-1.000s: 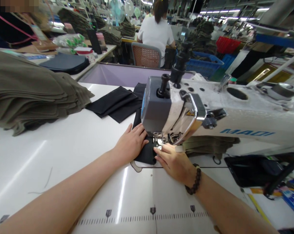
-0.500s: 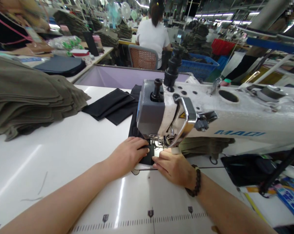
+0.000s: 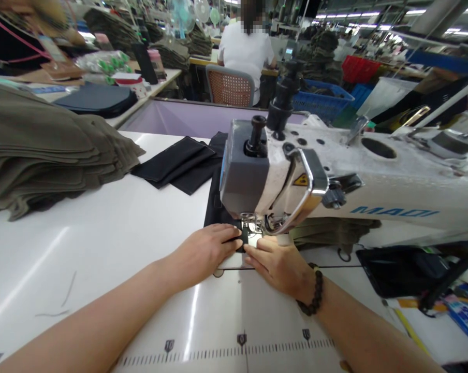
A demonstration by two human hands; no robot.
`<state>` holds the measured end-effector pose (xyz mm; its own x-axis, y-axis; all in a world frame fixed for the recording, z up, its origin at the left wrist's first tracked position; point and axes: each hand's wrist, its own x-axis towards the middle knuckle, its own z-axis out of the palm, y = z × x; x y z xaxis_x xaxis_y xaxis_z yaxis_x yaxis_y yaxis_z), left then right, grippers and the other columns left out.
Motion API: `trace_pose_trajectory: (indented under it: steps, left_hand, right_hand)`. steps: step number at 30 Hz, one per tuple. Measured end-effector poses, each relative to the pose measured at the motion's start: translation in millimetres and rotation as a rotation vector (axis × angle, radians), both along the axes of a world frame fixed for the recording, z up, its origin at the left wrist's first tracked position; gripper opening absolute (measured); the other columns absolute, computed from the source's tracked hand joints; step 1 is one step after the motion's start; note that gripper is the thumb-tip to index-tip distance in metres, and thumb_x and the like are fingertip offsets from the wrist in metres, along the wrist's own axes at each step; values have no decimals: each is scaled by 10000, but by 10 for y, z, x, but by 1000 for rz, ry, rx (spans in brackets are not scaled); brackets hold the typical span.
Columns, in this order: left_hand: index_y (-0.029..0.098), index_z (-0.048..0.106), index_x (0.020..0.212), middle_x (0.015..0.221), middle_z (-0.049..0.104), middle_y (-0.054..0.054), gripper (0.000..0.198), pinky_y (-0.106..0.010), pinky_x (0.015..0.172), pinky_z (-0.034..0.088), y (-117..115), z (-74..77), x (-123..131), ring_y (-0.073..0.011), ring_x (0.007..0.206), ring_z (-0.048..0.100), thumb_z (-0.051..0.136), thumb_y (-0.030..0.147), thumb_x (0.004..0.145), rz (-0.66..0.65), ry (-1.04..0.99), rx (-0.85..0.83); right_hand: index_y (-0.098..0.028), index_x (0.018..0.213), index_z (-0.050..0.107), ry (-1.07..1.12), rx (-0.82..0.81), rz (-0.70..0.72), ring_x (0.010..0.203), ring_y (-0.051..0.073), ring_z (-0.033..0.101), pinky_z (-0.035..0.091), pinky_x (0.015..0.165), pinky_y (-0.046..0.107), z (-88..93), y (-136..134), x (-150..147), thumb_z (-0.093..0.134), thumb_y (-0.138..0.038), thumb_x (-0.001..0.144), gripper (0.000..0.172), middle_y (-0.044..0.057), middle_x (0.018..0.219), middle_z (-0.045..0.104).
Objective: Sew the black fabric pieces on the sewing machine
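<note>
Left of your left hand [image 3: 205, 251]: open white table [image 3: 102, 243] — passable up to the olive fabric stack [image 3: 43, 150].
Above: sewing machine head [image 3: 249, 181] overhangs low.
Right: machine arm [image 3: 393, 191] blocks you.

White table [image 3: 102, 248]: olive fabric stack [image 3: 43, 150] left, black fabric pieces [image 3: 175, 163] centre, sewing machine [image 3: 374, 191] right, ruler strip [image 3: 203, 354] front.

— What do you have at the needle?
— My left hand [image 3: 208, 248] lies flat on the black fabric [image 3: 214, 210], at nine o'clock from the presser foot [image 3: 251, 228]. My right hand [image 3: 275, 261] touches the cloth's near edge at six o'clock, fingers curled.
— And around it?
— The sewing machine [image 3: 354, 181] stretches toward three o'clock across the table [image 3: 102, 243]. Black pieces [image 3: 175, 163] lie at eleven o'clock, and stacked olive cloth [image 3: 43, 150] at ten.
</note>
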<state>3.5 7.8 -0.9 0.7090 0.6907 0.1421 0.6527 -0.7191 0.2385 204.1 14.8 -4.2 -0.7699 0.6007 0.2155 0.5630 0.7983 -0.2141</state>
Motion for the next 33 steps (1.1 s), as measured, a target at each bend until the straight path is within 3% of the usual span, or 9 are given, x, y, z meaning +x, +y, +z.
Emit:
trace_pose_trajectory:
  steps: [3,7,12,19,33]
  left_hand:
    - [120,611,989,1064,597,-104,267,-339,930,415,39,20,7,-194,1048,512,371,196,898,21,2,5]
    - [127,630,854,951,609,-91,266,-318,864,451,85,37,24,-188,947,550,370,170,890,44,-58,44]
    - [135,613,841,922,594,-81,190,-316,843,453,130,-2,31,-192,914,550,424,150,862,82,-71,58]
    - [139,589,767,957,586,-92,145,-329,849,453,165,-32,32,-214,984,531,464,148,838,110,-65,62]
    - [142,595,932,951,584,-82,155,-291,763,474,167,-11,31,-196,897,553,471,174,844,146,8,64]
  right_hand:
    - [-158,957,613,-36,-44,-58,688,144,561,391,638,237,-12,9,-19,500,-247,849,180,27,717,607]
    - [-155,1052,583,-59,-63,-136,773,157,584,405,677,239,-27,9,-59,501,-233,847,234,51,829,640]
    - [-175,1088,560,-127,-45,-230,731,156,581,392,615,238,-23,-12,-112,501,-228,839,261,49,845,636]
    - [-190,1090,546,-153,-29,-243,726,165,569,374,615,266,-9,-19,-133,496,-245,842,259,37,826,623]
    - [-182,1053,556,-142,-11,-242,737,164,572,371,614,255,1,-15,-121,499,-245,842,228,43,840,634]
